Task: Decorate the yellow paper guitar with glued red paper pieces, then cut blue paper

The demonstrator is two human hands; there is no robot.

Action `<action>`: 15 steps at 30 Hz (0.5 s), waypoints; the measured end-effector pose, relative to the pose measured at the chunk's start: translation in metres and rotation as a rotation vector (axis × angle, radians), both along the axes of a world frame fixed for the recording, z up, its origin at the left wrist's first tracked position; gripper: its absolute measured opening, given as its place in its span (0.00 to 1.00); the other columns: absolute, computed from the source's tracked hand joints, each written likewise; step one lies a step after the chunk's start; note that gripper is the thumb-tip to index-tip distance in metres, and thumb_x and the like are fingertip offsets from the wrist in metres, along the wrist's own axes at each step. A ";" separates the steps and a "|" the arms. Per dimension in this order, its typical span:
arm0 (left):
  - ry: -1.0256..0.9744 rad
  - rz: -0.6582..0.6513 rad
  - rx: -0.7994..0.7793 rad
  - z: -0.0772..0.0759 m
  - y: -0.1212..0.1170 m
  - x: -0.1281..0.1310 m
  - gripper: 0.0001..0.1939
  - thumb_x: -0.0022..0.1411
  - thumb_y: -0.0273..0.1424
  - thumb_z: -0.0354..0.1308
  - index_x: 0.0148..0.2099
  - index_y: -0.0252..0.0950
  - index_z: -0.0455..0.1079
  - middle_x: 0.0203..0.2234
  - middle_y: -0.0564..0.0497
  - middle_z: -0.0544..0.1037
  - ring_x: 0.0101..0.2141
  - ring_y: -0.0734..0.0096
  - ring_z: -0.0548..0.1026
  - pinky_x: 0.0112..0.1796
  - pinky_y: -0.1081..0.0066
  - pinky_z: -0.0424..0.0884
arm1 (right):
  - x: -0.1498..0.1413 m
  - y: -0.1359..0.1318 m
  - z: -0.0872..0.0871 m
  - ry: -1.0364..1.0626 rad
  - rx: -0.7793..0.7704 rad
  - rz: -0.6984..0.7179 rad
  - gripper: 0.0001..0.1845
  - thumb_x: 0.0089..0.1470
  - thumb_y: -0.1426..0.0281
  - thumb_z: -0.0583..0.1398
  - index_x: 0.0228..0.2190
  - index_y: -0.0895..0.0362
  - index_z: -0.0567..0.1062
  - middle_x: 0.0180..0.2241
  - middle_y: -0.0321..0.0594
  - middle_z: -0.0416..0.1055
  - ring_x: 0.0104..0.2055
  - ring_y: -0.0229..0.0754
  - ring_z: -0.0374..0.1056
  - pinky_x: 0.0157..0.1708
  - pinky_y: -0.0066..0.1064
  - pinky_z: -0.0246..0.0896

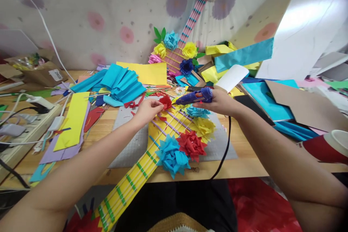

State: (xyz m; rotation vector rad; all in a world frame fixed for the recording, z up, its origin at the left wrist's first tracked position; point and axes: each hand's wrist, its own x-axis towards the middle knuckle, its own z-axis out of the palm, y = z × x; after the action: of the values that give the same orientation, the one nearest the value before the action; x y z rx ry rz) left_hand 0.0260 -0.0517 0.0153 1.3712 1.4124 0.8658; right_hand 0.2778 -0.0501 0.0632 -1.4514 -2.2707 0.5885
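A small red paper flower [165,102] is pinched in the fingers of my left hand [150,110], above the body of a yellow paper guitar [141,168]. My right hand [219,102] grips a blue glue gun [194,96], its nozzle pointing left at the flower. Whether the nozzle touches the petals I cannot tell. Along the guitar's right side sit a light blue flower [173,155], a red flower [191,145] and a yellow flower [204,129]. Green bands cross its neck, which slants toward me. Beneath the body lies a grey cutting mat [125,148].
Folded blue crepe paper [122,83] and yellow sheets [72,121] lie to the left, near a power strip [29,134]. A finished pink guitar [176,56] leans at the back. Cardboard [307,101] and a red-and-white cup [324,146] are on the right. The gun's black cord [227,148] hangs over the table edge.
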 end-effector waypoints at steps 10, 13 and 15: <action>0.038 -0.008 0.110 -0.004 0.002 -0.003 0.07 0.47 0.33 0.59 0.26 0.34 0.70 0.20 0.54 0.75 0.19 0.78 0.68 0.24 0.74 0.65 | -0.021 -0.001 0.001 -0.090 0.017 0.045 0.24 0.45 0.49 0.58 0.35 0.55 0.77 0.29 0.36 0.75 0.32 0.43 0.69 0.29 0.28 0.59; 0.032 -0.012 0.106 -0.005 0.002 -0.003 0.07 0.47 0.33 0.59 0.26 0.34 0.70 0.20 0.54 0.75 0.19 0.79 0.67 0.24 0.75 0.64 | -0.021 0.002 0.000 -0.096 0.018 0.057 0.24 0.46 0.50 0.57 0.35 0.55 0.77 0.30 0.37 0.75 0.33 0.42 0.69 0.30 0.27 0.59; 0.025 -0.014 0.109 -0.005 0.002 -0.004 0.07 0.47 0.33 0.60 0.26 0.33 0.70 0.20 0.54 0.74 0.18 0.79 0.67 0.23 0.76 0.64 | -0.021 0.003 -0.001 -0.089 0.014 0.069 0.25 0.46 0.49 0.57 0.35 0.55 0.77 0.31 0.37 0.75 0.33 0.42 0.69 0.30 0.27 0.59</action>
State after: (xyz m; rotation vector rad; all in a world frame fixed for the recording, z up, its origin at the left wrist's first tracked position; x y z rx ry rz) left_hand 0.0224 -0.0500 0.0101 1.4769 1.3899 0.9309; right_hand 0.2573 -0.0475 0.0621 -1.4241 -2.3973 0.5377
